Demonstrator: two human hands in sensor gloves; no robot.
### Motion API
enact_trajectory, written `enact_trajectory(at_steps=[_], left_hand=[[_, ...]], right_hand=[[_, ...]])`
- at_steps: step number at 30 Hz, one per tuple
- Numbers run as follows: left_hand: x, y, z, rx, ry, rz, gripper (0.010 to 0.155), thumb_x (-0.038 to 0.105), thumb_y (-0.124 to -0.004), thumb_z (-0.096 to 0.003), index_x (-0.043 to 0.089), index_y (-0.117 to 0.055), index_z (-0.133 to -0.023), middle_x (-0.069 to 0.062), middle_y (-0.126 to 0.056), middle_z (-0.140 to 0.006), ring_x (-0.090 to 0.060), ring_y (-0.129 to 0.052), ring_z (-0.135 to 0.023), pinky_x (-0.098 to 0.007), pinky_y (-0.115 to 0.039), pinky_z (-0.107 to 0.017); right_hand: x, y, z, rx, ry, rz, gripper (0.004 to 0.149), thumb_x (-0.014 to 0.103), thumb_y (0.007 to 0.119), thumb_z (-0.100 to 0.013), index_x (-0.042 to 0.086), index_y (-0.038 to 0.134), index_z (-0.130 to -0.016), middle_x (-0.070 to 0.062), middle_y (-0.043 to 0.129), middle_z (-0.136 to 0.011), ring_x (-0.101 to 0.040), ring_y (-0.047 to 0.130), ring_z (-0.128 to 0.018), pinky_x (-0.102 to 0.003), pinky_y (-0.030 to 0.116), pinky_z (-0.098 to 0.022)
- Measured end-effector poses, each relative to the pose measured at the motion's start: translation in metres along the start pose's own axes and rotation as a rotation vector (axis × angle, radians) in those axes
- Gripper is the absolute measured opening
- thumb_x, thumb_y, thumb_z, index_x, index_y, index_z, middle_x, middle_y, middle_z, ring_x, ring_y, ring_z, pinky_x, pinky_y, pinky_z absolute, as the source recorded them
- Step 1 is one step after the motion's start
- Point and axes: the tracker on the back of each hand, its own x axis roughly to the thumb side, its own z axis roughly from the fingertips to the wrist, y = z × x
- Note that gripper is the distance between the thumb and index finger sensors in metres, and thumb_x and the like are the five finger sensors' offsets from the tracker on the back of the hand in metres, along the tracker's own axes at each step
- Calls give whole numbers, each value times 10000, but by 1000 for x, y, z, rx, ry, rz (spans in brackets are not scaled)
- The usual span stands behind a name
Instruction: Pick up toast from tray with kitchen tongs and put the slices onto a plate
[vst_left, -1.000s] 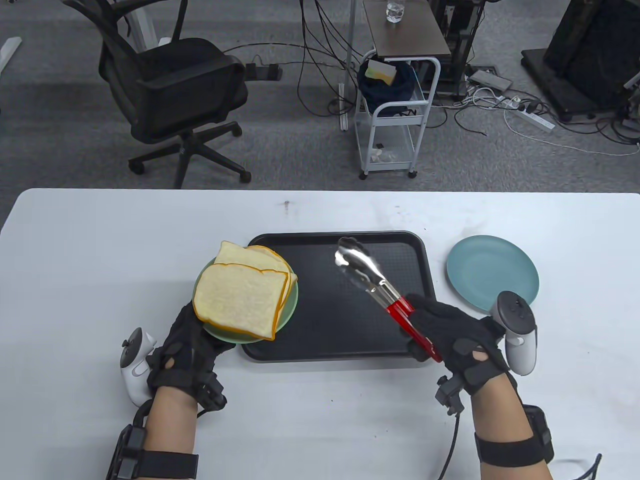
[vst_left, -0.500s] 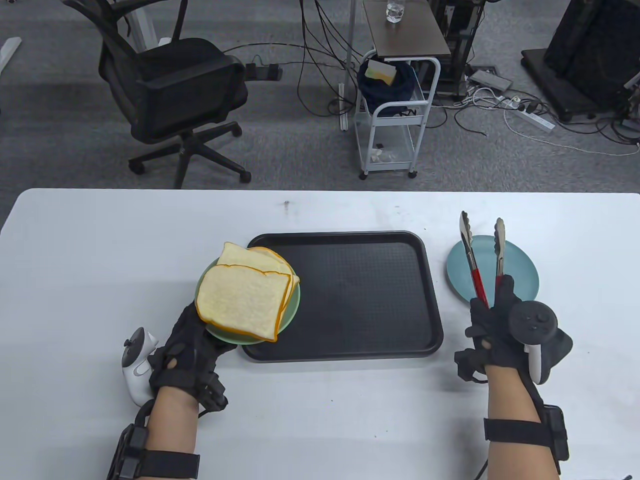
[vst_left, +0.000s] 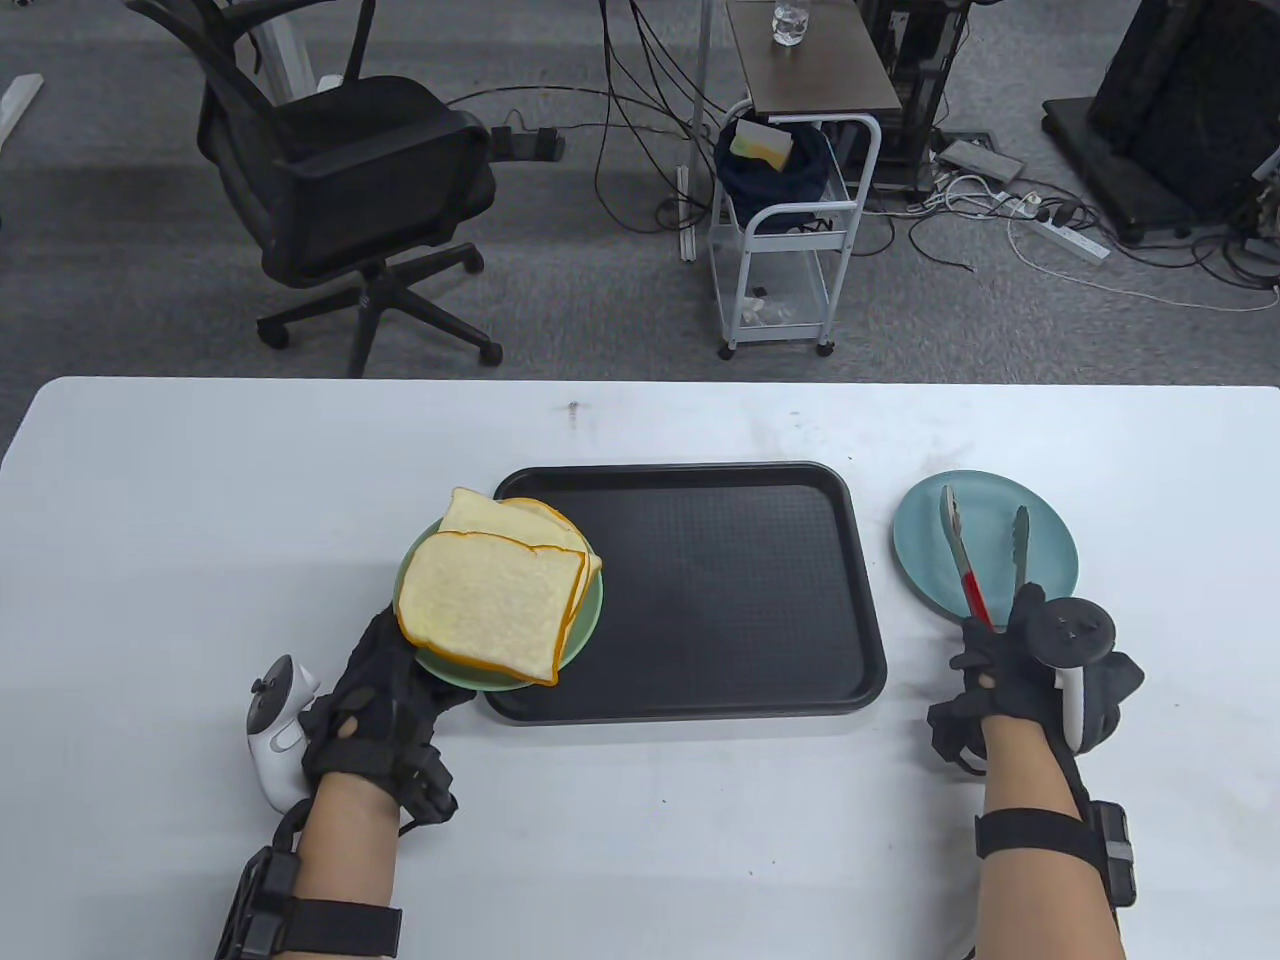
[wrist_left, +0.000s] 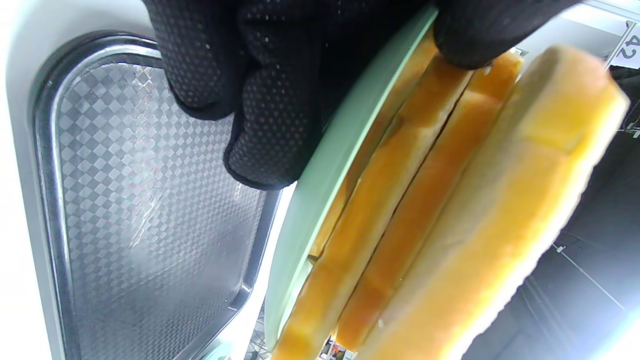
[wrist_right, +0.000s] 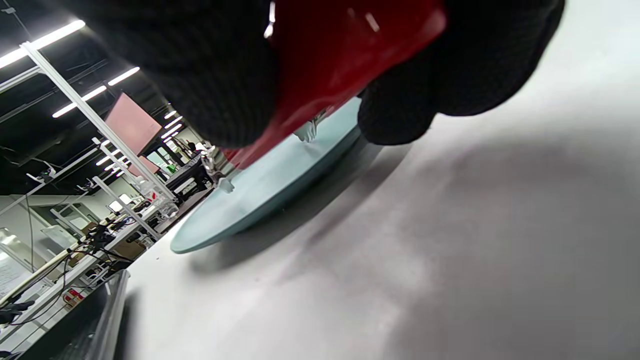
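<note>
Red-handled tongs (vst_left: 975, 560) gripped by right hand (vst_left: 1010, 670); left hand (vst_left: 385, 695) grips toast-laden green plate (vst_left: 590, 620).

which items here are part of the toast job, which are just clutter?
In the job:
- toast slices, stacked on the green plate
- left hand, holding that plate
- black tray, no toast on it
- tongs, gripped by the right hand, tips over the blue plate

Just lying about:
- office chair
- white cart
- floor cables
</note>
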Motion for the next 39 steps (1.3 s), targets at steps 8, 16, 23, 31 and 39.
enact_trajectory(at_steps=[8, 16, 23, 31, 39], left_hand=[[0, 0, 0, -1, 2, 5, 589, 552, -643, -518, 382, -444, -1046, 9, -823, -1022, -236, -1073, -676, -426, -816, -630], [0, 1, 0, -1, -3, 9, 590, 552, -642, -517, 382, -443, -1046, 10, -822, -1023, -236, -1075, -675, -427, -816, -630], [2, 2, 0, 7, -10, 12, 589, 552, -641, -518, 384, -441, -1046, 12, -819, -1025, -236, -1073, -678, -426, -815, -632], [5, 3, 1, 5, -21, 34, 590, 554, -639, -517, 387, -437, -1046, 15, -816, -1027, -233, -1072, -681, -423, -816, -634], [6, 3, 1, -5, -28, 45, 588, 555, -638, -517, 390, -436, -1044, 19, -816, -1028, -230, -1072, -684, -421, -816, -635]], right_hand=[[-17, 6, -10, 146, 100, -329, 758, 350, 835, -475, 107, 453, -1084, -362, 425, -1083, -561, 717, -896, -632, 691, -602], [-10, 1, -5, 113, 49, -298, 808, 489, 780, -485, 139, 390, -1101, -324, 232, -1113, -593, 402, -981, -709, 491, -634], [52, -39, 39, -2, -221, -165, 823, 553, 774, -476, 179, 404, -1109, -259, 208, -1138, -580, 289, -996, -731, 435, -633], [151, -78, 135, 102, -559, -188, 819, 580, 762, -486, 194, 421, -1124, -234, 222, -1164, -561, 254, -1016, -720, 406, -655], [184, -59, 213, 82, -755, -40, 793, 590, 726, -499, 197, 438, -1125, -231, 267, -1169, -552, 261, -1016, -717, 406, -652]])
